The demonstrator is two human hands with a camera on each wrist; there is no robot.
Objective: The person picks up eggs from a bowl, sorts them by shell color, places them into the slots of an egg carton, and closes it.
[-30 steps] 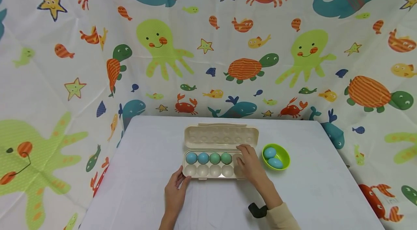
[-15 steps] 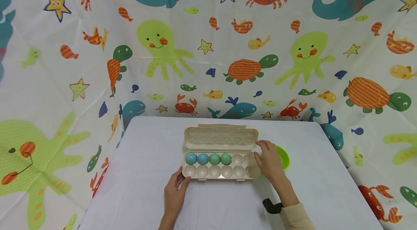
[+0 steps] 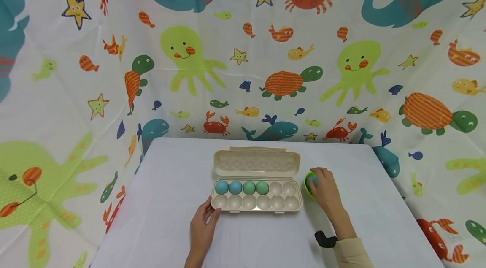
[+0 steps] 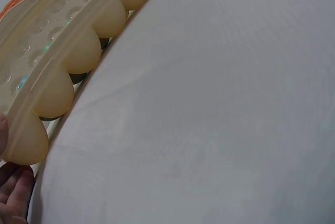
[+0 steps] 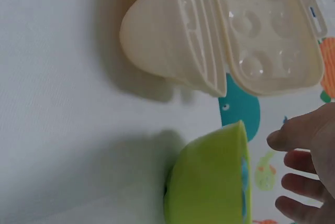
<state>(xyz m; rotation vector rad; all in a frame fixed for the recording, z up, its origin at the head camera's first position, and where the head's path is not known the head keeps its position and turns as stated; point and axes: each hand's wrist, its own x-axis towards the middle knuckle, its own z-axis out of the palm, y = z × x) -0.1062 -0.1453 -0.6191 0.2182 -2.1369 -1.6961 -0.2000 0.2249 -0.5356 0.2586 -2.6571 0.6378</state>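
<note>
Head view: the left hand point(image 3: 202, 226) holds the near left corner of the egg box point(image 3: 249, 203). Its lid point(image 3: 256, 163) is up. Two blue eggs point(image 3: 222, 187) and two green eggs point(image 3: 249, 188) sit in the back row. Just right of the box is a green bowl point(image 5: 207, 179). The right hand point(image 3: 327, 188) is wide over it, near another blue egg point(image 3: 314, 180); I cannot tell if they touch.

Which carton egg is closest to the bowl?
The rightmost green egg in the carton; the other green egg and both blue eggs there sit farther left.
</note>
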